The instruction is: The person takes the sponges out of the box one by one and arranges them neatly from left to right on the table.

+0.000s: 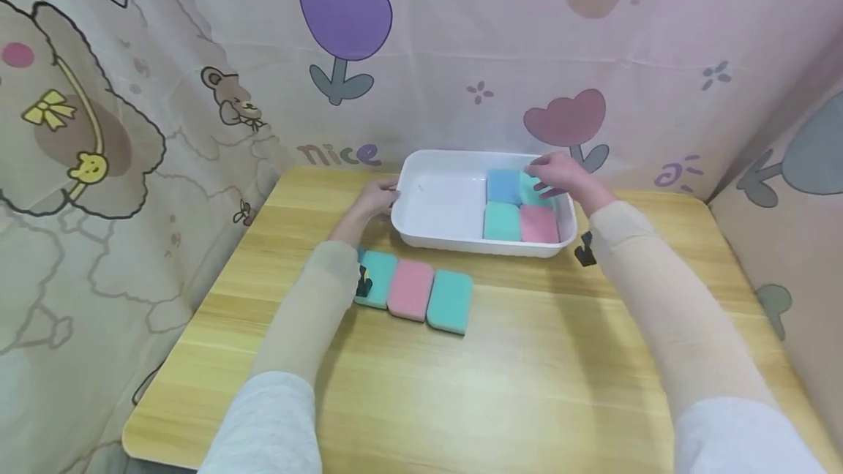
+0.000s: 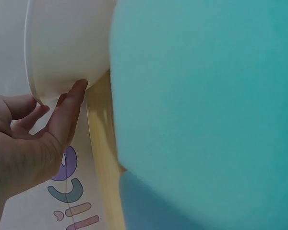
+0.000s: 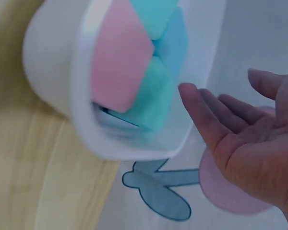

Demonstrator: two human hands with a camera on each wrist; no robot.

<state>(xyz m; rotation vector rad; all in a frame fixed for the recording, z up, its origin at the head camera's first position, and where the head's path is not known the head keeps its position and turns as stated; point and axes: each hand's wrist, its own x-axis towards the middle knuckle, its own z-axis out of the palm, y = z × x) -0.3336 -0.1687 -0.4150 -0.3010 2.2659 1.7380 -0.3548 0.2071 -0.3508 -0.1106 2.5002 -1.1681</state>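
Observation:
A white plastic tray (image 1: pixel 437 241) stands at the back of the table, with a blue sponge (image 1: pixel 503 186), a pink sponge (image 1: pixel 538 224) and two teal sponges (image 1: pixel 502 221) laid in its right half. At the tray's left end, my left hand (image 1: pixel 375 200) grips the rim, thumb at the edge and fingers against the outer wall in the left wrist view. My right hand (image 1: pixel 560 172) hovers over the back right corner, near the rear teal sponge (image 3: pixel 151 98). Its fingers are extended and hold nothing in the right wrist view.
In front of the tray lies a row of sponges: teal (image 1: pixel 450 301), pink (image 1: pixel 411 290) and another teal (image 1: pixel 378 278), plus a blue sponge (image 2: pixel 149 206) partly hidden by the left forearm. A patterned cloth (image 1: pixel 435 57) hangs behind the wooden table (image 1: pixel 527 379).

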